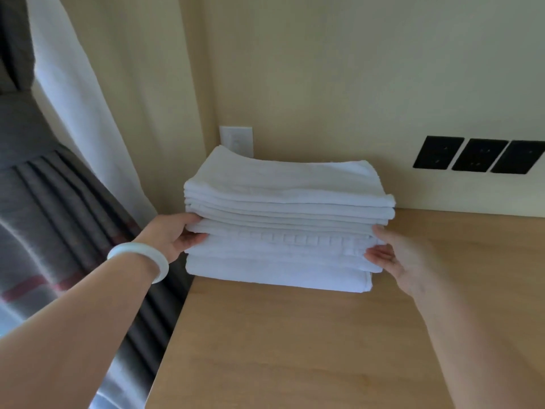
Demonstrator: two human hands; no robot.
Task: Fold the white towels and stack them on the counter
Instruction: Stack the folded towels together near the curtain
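Head view — forward and down, near the counter (295,349).

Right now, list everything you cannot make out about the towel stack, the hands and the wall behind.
Head view only:
- Towel count: layers of the stack of folded white towels blur together.
- Fingertips of the left hand and right hand: tucked between layers, so each grip's depth is hidden.
- White rectangular wall plate: lower part behind the stack.
- Rightmost black wall socket: cut off by the frame's right edge.
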